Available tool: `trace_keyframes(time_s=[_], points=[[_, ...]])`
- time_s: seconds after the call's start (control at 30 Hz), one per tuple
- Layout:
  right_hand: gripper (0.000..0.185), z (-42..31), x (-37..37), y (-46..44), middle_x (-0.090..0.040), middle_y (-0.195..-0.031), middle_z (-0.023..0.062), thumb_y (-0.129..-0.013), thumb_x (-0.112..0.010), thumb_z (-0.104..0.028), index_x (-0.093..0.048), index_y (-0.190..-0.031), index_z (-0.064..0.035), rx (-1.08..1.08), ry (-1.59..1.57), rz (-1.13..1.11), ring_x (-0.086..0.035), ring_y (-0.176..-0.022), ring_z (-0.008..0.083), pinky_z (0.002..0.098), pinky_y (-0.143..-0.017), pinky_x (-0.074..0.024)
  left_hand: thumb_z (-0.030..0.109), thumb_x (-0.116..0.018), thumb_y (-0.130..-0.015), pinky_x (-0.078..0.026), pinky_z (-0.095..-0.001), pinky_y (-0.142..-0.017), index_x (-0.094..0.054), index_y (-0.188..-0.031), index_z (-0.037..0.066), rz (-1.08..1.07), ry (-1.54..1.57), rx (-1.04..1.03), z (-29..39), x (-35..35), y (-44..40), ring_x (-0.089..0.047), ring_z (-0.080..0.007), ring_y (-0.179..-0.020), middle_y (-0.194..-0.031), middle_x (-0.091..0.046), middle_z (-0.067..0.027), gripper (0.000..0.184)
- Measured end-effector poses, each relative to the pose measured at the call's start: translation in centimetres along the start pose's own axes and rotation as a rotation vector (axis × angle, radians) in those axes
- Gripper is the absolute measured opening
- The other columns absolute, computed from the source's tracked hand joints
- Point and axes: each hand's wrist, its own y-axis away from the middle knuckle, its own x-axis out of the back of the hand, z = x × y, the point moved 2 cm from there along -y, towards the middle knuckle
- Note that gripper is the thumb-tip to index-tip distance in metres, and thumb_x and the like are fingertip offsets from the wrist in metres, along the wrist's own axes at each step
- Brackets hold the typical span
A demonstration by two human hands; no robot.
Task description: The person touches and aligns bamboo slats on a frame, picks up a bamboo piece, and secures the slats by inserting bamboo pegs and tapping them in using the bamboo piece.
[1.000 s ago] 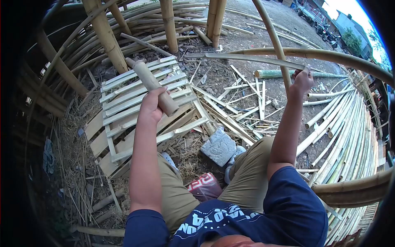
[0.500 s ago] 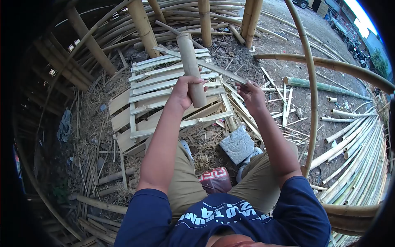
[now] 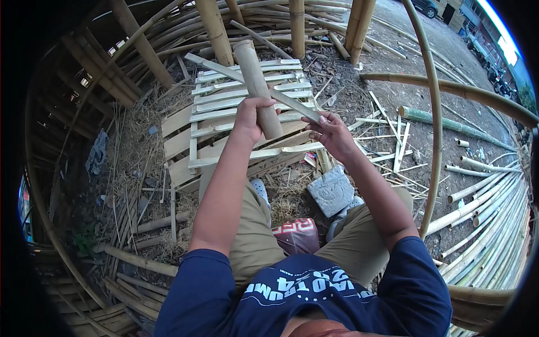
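Observation:
My left hand is wrapped round the lower part of a thick, pale bamboo tube, which tilts up and away from me. In my right hand, a long flat bamboo strip is pinched near its close end. The strip slants up to the left and passes behind the tube, which hides its middle. Under both hands lies a slatted bamboo frame with several pale crosspieces, on top of wider boards.
A square stone block sits between my feet, near a red and white printed bag. Bamboo poles are stacked at the right. A curved bamboo pole rises beside my right arm. Loose strips litter the ground.
My right hand has moved left, closer to the tube, and the strip now reaches further out past the tube's left side. The view has shifted slightly.

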Motion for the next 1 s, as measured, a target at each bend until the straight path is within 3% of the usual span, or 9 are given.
trace_keyframes(time_s=[0.17, 0.23, 0.3, 0.4, 0.5, 0.6, 0.9, 1.0], points=[[0.024, 0.2, 0.9, -0.2, -0.069, -0.125, 0.0227, -0.110, -0.047, -0.016, -0.049, -0.131, -0.0049, -0.004, 0.050, 0.104, -0.069, -0.101, 0.0245, 0.0377, -0.088, -0.0550, 0.007, -0.073, -0.073, -0.056, -0.0413, -0.086, -0.058, -0.129, 0.005, 0.109, -0.013, 0.027, -0.2, 1.1, 1.6, -0.060, -0.0257, -0.097, -0.108, -0.055, -0.0093, 0.058], [0.024, 0.1, 2.0, -0.6, -0.071, -0.120, 0.0218, -0.109, -0.049, -0.017, -0.051, -0.130, -0.0051, -0.005, 0.072, 0.168, -0.069, -0.100, 0.0227, 0.0385, -0.088, -0.0545, 0.006, -0.075, -0.069, -0.057, -0.0419, -0.077, -0.061, -0.108, -0.001, 0.204, 0.046, 0.021, -1.3, 0.8, 2.5, -0.066, -0.0281, -0.078, -0.094, -0.062, -0.0124, 0.042], [0.028, 0.0, 3.0, -0.6, -0.072, -0.111, 0.0187, -0.112, -0.041, -0.014, -0.051, -0.136, -0.0046, -0.051, 0.131, 0.310, -0.067, -0.086, 0.0184, 0.0344, -0.081, -0.0572, 0.005, -0.075, -0.068, -0.055, -0.0444, -0.074, -0.061, -0.104, -0.001, 0.239, 0.086, 0.083, -2.8, 0.8, 3.4, -0.066, -0.0282, -0.073, -0.089, -0.064, -0.0131, 0.039], [0.028, -0.1, 5.3, -0.8, -0.073, -0.103, 0.0127, -0.112, -0.041, -0.015, -0.054, -0.136, -0.0098, -0.137, 0.229, 0.294, -0.062, -0.074, 0.0124, 0.0305, -0.072, -0.0562, 0.006, -0.075, -0.068, -0.054, -0.0476, -0.074, -0.061, -0.105, -0.001, 0.305, 0.107, 0.202, -4.9, 1.0, 3.9, -0.067, -0.0287, -0.074, -0.090, -0.064, -0.0134, 0.040], [0.025, 0.6, 6.4, -0.9, -0.073, -0.099, 0.0125, -0.112, -0.042, -0.015, -0.054, -0.133, -0.0086, -0.175, 0.269, 0.330, -0.058, -0.068, 0.0119, 0.0299, -0.069, -0.0548, 0.009, -0.075, -0.068, -0.054, -0.0505, -0.076, -0.060, -0.111, -0.001, 0.353, 0.097, 0.281, -7.2, 1.9, 3.8, -0.068, -0.0298, -0.077, -0.096, -0.064, -0.0143, 0.046], [0.029, 1.3, 6.9, -0.9, -0.074, -0.102, 0.0112, -0.109, -0.046, -0.016, -0.055, -0.134, -0.0065, -0.228, 0.356, 0.342, -0.055, -0.073, 0.0127, 0.0325, -0.075, -0.0498, 0.008, -0.075, -0.068, -0.056, -0.0488, -0.071, -0.059, -0.106, -0.006, 0.420, 0.080, 0.307, -8.3, 2.2, 4.2, -0.070, -0.0306, -0.072, -0.091, -0.064, -0.0160, 0.043], [0.030, 2.8, 7.1, -1.5, -0.075, -0.102, 0.0113, -0.109, -0.047, -0.018, -0.054, -0.135, -0.0045, -0.295, 0.468, 0.358, -0.058, -0.072, 0.0133, 0.0317, -0.072, -0.0505, 0.006, -0.076, -0.067, -0.057, -0.0468, -0.068, -0.061, -0.100, -0.007, 0.435, 0.029, 0.356, -11.2, 4.7, 3.6, -0.069, -0.0291, -0.068, -0.086, -0.065, -0.0156, 0.039], [0.029, 2.9, 7.0, -1.6, -0.074, -0.103, 0.0109, -0.110, -0.047, -0.018, -0.054, -0.135, -0.0052, -0.313, 0.466, 0.348, -0.057, -0.071, 0.0124, 0.0307, -0.070, -0.0504, 0.004, -0.076, -0.064, -0.054, -0.0448, -0.055, -0.063, -0.087, -0.004, 0.464, 0.051, 0.336, -11.3, 4.6, 3.6, -0.064, -0.0286, -0.058, -0.075, -0.063, -0.0144, 0.028]])
